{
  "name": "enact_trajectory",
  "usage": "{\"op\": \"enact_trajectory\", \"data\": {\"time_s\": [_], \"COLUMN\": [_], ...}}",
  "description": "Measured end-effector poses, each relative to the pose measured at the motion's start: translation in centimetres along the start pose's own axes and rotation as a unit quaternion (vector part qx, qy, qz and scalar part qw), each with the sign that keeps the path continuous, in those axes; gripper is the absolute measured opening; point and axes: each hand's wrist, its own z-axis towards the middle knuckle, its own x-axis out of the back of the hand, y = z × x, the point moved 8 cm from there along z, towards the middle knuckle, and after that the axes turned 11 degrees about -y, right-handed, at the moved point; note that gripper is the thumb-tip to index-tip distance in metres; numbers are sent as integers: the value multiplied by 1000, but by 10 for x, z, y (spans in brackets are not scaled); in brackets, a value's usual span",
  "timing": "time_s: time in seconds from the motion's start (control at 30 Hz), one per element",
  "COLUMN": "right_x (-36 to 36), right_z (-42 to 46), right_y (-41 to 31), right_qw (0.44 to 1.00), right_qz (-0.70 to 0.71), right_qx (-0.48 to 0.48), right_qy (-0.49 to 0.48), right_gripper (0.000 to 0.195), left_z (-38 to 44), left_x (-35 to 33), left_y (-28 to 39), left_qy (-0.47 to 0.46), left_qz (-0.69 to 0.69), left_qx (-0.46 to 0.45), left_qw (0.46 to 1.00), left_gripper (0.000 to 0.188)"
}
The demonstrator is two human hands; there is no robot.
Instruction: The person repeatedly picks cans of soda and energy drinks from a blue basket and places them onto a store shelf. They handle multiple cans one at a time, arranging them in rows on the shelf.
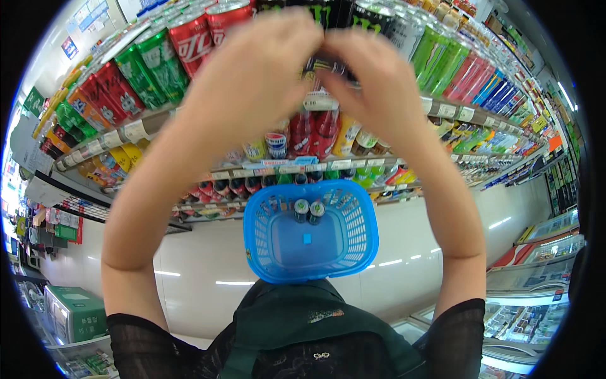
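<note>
Both my hands are raised to the drinks shelf and blurred by motion. My left hand [265,61] is in front of black Monster cans, its fingers mostly hidden behind its back. Beside it, my right hand [374,66] curves its fingers and thumb about a dark can [326,66]. Whether either hand grips that can is unclear. More black Monster cans [369,19] stand just behind the hands. Below, a blue plastic basket [370,232] sits in front of my body. Two small upright cans [309,212] stand inside it, against its far side.
Red Coca-Cola cans [189,40] and green cans [154,61] stand left of my hands; light green cans [435,54] stand right. A price-tag rail [447,110] edges this shelf, with bottles [315,132] beneath. Glass-topped freezers [525,317] stand at right, a green carton [75,312] at left.
</note>
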Motion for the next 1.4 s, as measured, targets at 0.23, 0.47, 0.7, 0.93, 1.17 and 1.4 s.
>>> {"op": "enact_trajectory", "data": {"time_s": [0.23, 0.47, 0.7, 0.93, 1.17, 1.4], "right_x": [-217, -352, -391, -391, -261, -35], "right_z": [-242, -343, -368, -362, -246, -38], "right_y": [-28, -40, -56, -56, -49, -47], "right_qw": [900, 839, 910, 903, 863, 976], "right_qz": [94, 51, -72, 44, 200, 151], "right_qx": [-117, -188, -181, -188, -304, -98], "right_qy": [-410, -509, -366, -383, -351, -126], "right_gripper": [21, 53, 53, 58, 61, 72], "left_z": [-206, -324, -325, -327, -253, -84], "left_x": [-263, -466, -494, -478, -330, -60], "left_y": [58, 72, 91, 88, 57, 2], "left_qy": [-437, -535, -457, -401, -307, -139], "left_qz": [-277, -359, -457, -431, -392, -343], "left_qx": [134, 293, 349, 360, 289, 193], "left_qw": [845, 707, 679, 724, 817, 909], "left_gripper": [55, 95, 103, 91, 84, 84]}}
